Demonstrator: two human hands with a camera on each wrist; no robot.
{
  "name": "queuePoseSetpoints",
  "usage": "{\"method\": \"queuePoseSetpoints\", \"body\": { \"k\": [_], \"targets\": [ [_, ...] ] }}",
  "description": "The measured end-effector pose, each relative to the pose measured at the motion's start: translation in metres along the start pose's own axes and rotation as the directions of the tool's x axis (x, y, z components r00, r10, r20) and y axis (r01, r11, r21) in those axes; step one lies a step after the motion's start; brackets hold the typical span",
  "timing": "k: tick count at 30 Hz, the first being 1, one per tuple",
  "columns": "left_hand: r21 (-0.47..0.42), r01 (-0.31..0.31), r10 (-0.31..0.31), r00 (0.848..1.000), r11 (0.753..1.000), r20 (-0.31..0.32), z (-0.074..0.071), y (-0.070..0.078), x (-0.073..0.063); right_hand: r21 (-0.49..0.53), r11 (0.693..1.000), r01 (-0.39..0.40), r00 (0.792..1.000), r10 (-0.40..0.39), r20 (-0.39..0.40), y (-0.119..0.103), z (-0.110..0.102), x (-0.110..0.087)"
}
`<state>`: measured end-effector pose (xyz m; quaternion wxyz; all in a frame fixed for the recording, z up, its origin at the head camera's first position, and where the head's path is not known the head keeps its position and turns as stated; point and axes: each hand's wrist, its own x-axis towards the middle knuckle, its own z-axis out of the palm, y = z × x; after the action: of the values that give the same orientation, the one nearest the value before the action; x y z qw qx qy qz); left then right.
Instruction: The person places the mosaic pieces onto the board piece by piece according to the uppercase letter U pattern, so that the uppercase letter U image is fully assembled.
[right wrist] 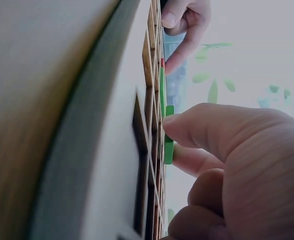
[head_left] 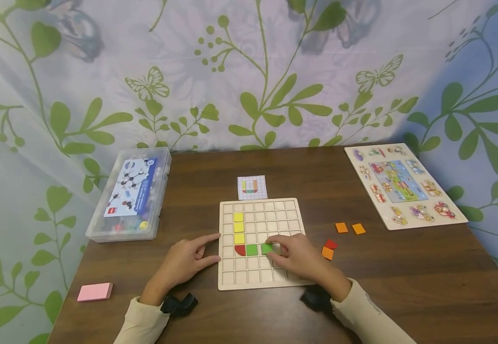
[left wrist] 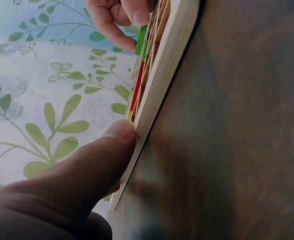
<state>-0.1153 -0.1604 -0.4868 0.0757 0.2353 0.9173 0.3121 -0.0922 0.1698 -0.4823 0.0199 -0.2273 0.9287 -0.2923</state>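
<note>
A wooden grid board [head_left: 257,279] lies on the table. Three yellow square tiles [head_left: 238,227] form a column in it, with a red quarter-round tile [head_left: 240,250] below and a green square tile [head_left: 251,249] to its right. My right hand [head_left: 296,255] pinches another green square tile [right wrist: 169,135] between thumb and index finger, low over the grid just right of the placed green one. My left hand [head_left: 184,258] touches the board's left edge with thumb [left wrist: 102,155] and index finger extended and spread apart. Above the board lies a small pattern card [head_left: 252,195].
Loose orange square tiles [head_left: 358,229] and a red tile [head_left: 331,244] lie right of the board. A clear plastic box [head_left: 98,231] stands at the left, a pink block [head_left: 95,292] near the front left. At the back right lies a wooden picture puzzle [head_left: 386,215].
</note>
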Motion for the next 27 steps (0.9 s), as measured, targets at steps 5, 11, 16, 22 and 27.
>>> {"method": "queuePoseSetpoints", "body": {
  "k": [5,11,16,22,27],
  "targets": [
    [0.005,-0.016,0.016,1.000,1.000,-0.002,-0.0004,0.0005,0.0001,0.000,1.000,-0.016,1.000,0.016,-0.006,-0.0018,0.0020,0.0004],
    [0.011,-0.018,0.018,1.000,1.000,0.001,0.0001,-0.0004,-0.0014,-0.004,0.999,-0.037,0.999,0.037,-0.010,-0.0057,0.0051,-0.0017],
    [0.010,-0.019,0.020,1.000,1.000,-0.007,0.0010,-0.0020,-0.0014,-0.050,0.997,-0.050,0.999,0.050,-0.009,-0.0075,0.0074,-0.0005],
    [0.013,-0.009,0.010,1.000,1.000,-0.010,0.0009,-0.0033,-0.0013,-0.064,0.996,-0.069,0.998,0.069,-0.002,-0.0095,0.0079,0.0011],
    [0.009,-0.006,0.006,1.000,1.000,-0.006,0.0012,-0.0032,-0.0003,-0.060,0.996,-0.069,0.998,0.068,-0.020,-0.0096,0.0057,0.0002]
  ]
}}
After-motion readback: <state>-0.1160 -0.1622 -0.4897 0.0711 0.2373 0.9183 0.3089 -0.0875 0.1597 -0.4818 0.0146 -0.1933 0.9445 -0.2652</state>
